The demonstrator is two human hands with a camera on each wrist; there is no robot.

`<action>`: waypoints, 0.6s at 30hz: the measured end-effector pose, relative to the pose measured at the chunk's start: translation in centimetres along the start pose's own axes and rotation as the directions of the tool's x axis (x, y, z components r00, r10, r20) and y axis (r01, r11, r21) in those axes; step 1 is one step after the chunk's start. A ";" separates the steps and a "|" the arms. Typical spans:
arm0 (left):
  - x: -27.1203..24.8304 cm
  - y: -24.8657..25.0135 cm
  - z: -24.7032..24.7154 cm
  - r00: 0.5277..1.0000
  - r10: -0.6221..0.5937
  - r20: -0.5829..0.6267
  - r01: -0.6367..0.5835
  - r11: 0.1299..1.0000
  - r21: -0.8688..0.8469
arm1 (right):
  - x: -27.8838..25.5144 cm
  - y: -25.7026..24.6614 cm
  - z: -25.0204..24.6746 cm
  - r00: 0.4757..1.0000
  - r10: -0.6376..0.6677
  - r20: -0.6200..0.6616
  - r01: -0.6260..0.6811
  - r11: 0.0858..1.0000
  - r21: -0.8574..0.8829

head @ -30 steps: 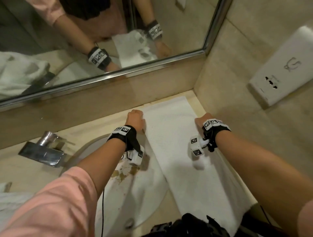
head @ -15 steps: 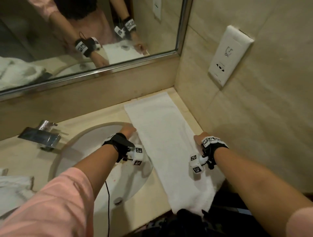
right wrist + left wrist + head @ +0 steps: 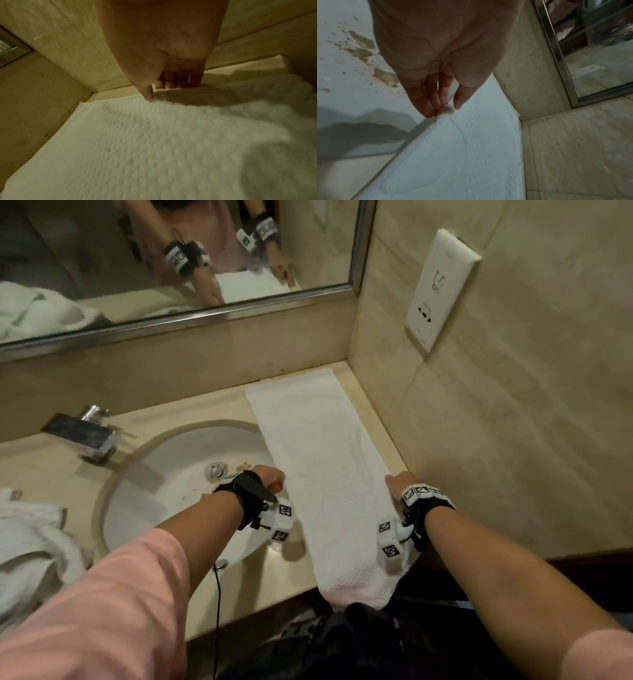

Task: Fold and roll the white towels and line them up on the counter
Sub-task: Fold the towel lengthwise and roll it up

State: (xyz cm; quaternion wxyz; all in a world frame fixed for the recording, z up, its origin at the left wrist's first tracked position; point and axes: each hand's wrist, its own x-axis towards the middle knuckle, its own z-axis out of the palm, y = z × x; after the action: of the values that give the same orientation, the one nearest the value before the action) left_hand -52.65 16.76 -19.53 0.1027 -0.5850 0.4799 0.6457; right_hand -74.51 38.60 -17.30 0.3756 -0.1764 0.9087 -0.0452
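Observation:
A long white towel [image 3: 325, 460], folded into a narrow strip, lies on the beige counter [image 3: 205, 409] from the back corner to the front edge, where its near end hangs over. My left hand [image 3: 274, 479] pinches the towel's left edge [image 3: 447, 112] between thumb and fingers, beside the sink. My right hand [image 3: 399, 482] grips the right edge [image 3: 171, 90], thumb on top and fingers tucked under the fold. Both hands hold the strip about two thirds of the way toward me.
A white sink [image 3: 164, 494] with stains and a chrome tap [image 3: 85, 433] lies left of the towel. More crumpled white towels [image 3: 30, 546] sit at the far left. A mirror [image 3: 171, 258] runs along the back; a tiled wall with a socket plate [image 3: 442, 289] stands close on the right.
Both hands have slid along the towel's edges from its far end toward me. The towel now lies flatter and straighter along the counter.

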 end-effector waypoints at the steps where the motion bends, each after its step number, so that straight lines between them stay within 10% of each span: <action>1: -0.2 -0.1 0.2 1.000 -0.006 0.006 0.006 1.000 0.015 | -0.2 0.2 0.1 1.000 -0.011 -0.003 0.011 1.000 -0.011; 18: -0.3 -0.4 1.5 0.998 -0.033 -0.058 0.048 0.961 0.274 | 0.8 2.1 0.3 1.000 0.017 -0.005 -0.016 0.979 0.205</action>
State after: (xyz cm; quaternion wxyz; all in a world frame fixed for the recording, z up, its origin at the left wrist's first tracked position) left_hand -53.26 18.23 -19.72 0.1834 -0.5917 0.5554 0.5547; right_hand -75.44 40.32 -18.44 0.3889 -0.1292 0.9020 -0.1359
